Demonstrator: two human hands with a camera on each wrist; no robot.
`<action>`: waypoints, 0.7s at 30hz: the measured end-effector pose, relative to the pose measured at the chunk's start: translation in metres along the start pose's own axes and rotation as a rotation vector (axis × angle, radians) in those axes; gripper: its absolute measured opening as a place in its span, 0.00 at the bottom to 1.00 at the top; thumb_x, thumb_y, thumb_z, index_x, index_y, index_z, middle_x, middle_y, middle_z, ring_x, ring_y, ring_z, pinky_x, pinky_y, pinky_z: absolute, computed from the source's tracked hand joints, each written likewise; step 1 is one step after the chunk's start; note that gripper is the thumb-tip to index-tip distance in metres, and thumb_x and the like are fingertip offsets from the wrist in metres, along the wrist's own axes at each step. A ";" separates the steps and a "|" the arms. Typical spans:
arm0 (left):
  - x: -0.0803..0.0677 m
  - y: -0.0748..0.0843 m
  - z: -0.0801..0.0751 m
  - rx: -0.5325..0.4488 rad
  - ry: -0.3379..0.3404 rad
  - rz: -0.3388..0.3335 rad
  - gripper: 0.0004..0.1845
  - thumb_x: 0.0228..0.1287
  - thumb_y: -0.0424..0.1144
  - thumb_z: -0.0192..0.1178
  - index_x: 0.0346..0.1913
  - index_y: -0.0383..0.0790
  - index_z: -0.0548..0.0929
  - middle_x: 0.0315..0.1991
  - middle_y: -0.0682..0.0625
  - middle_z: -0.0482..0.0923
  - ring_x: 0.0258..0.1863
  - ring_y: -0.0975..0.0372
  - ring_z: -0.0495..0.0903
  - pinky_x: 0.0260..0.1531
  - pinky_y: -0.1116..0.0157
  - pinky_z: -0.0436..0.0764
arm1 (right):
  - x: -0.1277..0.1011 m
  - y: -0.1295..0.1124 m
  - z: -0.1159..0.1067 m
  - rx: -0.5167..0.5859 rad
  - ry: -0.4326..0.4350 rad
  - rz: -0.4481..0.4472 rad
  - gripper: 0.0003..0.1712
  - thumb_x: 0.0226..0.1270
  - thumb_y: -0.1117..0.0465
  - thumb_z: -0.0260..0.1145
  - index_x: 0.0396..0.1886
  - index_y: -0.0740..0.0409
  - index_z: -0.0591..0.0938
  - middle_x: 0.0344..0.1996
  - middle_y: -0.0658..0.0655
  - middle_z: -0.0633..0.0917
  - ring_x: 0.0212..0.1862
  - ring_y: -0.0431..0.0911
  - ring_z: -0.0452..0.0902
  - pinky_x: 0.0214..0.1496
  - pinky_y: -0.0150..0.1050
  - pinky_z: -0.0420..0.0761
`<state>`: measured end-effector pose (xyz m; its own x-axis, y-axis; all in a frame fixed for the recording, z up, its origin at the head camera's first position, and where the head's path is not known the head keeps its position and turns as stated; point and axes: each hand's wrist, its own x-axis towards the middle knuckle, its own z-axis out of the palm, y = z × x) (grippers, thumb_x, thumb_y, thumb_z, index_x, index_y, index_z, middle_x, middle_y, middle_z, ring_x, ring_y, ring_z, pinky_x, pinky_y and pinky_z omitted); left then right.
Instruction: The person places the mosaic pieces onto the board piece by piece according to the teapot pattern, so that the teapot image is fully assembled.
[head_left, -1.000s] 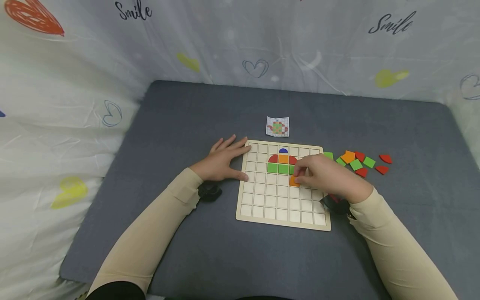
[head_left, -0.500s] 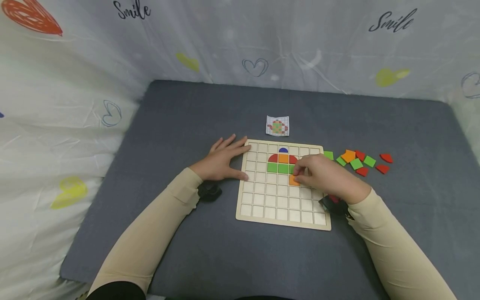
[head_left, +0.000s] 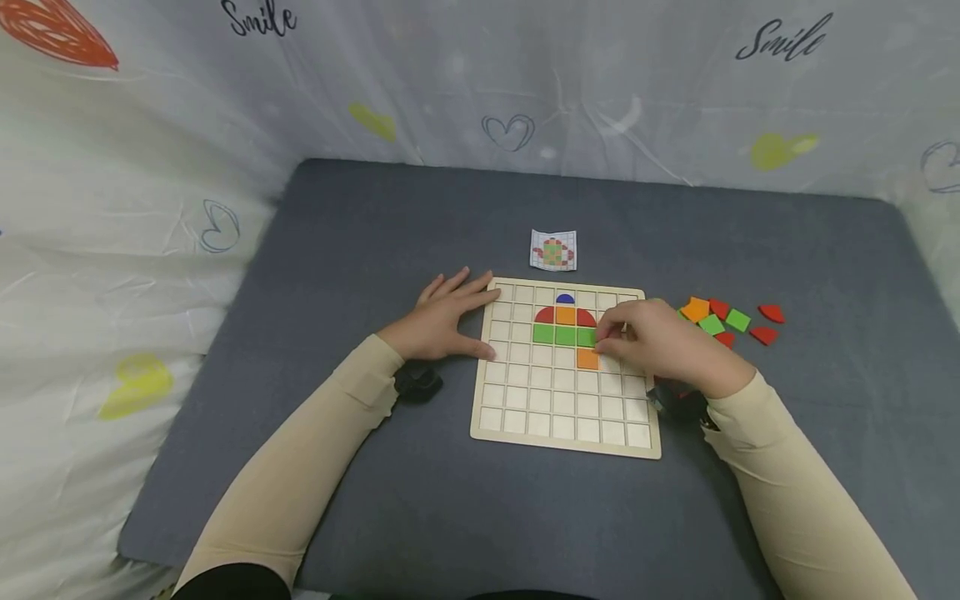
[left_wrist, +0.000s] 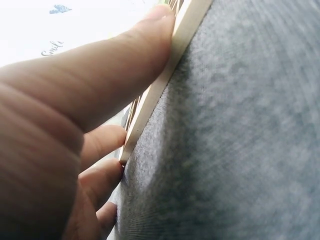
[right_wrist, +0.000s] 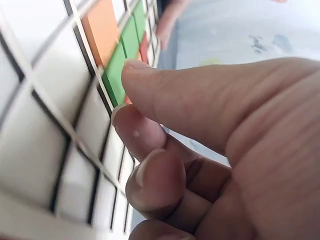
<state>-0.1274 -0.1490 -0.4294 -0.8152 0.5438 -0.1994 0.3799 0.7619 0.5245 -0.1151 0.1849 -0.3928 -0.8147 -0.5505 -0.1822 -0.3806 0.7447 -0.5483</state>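
We saw a pale wooden grid board [head_left: 538,423] lying flat on a bench [head_left: 390,517] covered in grey, fine-grained cloth. Its smooth rim framed square cells parted by thin raised slats. In the topmost row sat a blue half-disc [head_left: 565,298], its round side away from the person. Below it, an orange square [head_left: 566,316] lay between two red quarter-rounds [head_left: 544,316], and the third row held three flat green squares [head_left: 565,335] side by side. One more orange tile [head_left: 587,359], square and matte, rested in the fourth row, directly under the rightmost green.

The left hand [head_left: 442,321] lay with its fingers spread, thumb and fingertips touching the board's left rim; its grip was apart. The right hand [head_left: 656,342] was poised just beside that lower orange tile, fingers loosely curled, thumb and forefinger a little apart with nothing visible between them; it covered part of the board's right side.

Past the right hand we found a scatter of loose tiles [head_left: 738,320], green squares, red quarter-rounds and an orange piece, some overlapping and partly hidden. A small paper pattern card [head_left: 553,251] lay beyond the far rim. Behind the bench hung a pale, creased curtain [head_left: 450,75] printed with hearts and "Smile".
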 end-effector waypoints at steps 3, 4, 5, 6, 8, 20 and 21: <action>0.000 0.000 0.000 0.006 -0.001 -0.003 0.54 0.49 0.70 0.65 0.77 0.58 0.54 0.79 0.61 0.38 0.78 0.60 0.29 0.73 0.54 0.25 | -0.004 0.006 -0.009 -0.002 0.031 0.031 0.02 0.63 0.60 0.71 0.35 0.50 0.86 0.27 0.48 0.82 0.28 0.44 0.73 0.27 0.38 0.74; 0.000 0.000 -0.001 0.006 -0.001 -0.004 0.54 0.49 0.70 0.65 0.77 0.58 0.54 0.79 0.61 0.38 0.78 0.60 0.29 0.73 0.54 0.25 | -0.006 0.007 -0.013 -0.008 0.045 0.043 0.02 0.64 0.60 0.71 0.35 0.50 0.86 0.28 0.49 0.82 0.26 0.44 0.72 0.26 0.38 0.73; 0.001 0.000 -0.001 0.006 -0.001 -0.003 0.54 0.49 0.70 0.65 0.77 0.58 0.54 0.79 0.61 0.37 0.78 0.60 0.29 0.73 0.54 0.25 | -0.008 0.009 -0.016 -0.016 0.058 0.054 0.02 0.64 0.60 0.70 0.36 0.51 0.86 0.28 0.49 0.82 0.24 0.44 0.72 0.24 0.38 0.73; 0.001 0.000 -0.001 0.009 -0.001 -0.003 0.54 0.49 0.71 0.65 0.77 0.59 0.54 0.79 0.61 0.37 0.78 0.60 0.29 0.73 0.54 0.25 | -0.010 0.012 -0.020 -0.024 0.071 0.066 0.03 0.65 0.60 0.70 0.37 0.52 0.86 0.28 0.50 0.83 0.22 0.44 0.71 0.24 0.38 0.72; 0.001 0.000 -0.001 0.012 -0.001 -0.003 0.54 0.49 0.71 0.65 0.77 0.59 0.54 0.79 0.61 0.37 0.78 0.60 0.29 0.73 0.54 0.25 | -0.014 0.017 -0.026 -0.038 0.098 0.085 0.04 0.66 0.59 0.69 0.39 0.53 0.86 0.29 0.51 0.83 0.21 0.45 0.70 0.23 0.38 0.72; 0.000 0.000 0.000 0.006 -0.001 -0.012 0.54 0.49 0.71 0.65 0.77 0.59 0.55 0.79 0.61 0.38 0.78 0.59 0.29 0.73 0.54 0.25 | -0.017 0.040 -0.034 -0.101 0.176 0.124 0.13 0.68 0.62 0.67 0.50 0.59 0.85 0.44 0.58 0.81 0.26 0.46 0.71 0.27 0.40 0.73; 0.000 0.000 0.000 0.005 -0.001 -0.012 0.54 0.49 0.71 0.65 0.77 0.59 0.55 0.79 0.61 0.38 0.78 0.59 0.29 0.73 0.54 0.25 | -0.017 0.042 -0.033 -0.105 0.170 0.130 0.14 0.68 0.62 0.66 0.51 0.59 0.84 0.45 0.59 0.80 0.27 0.47 0.71 0.28 0.41 0.72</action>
<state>-0.1267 -0.1488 -0.4295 -0.8192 0.5348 -0.2070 0.3722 0.7705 0.5174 -0.1319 0.2376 -0.3855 -0.9185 -0.3823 -0.1005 -0.3038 0.8453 -0.4396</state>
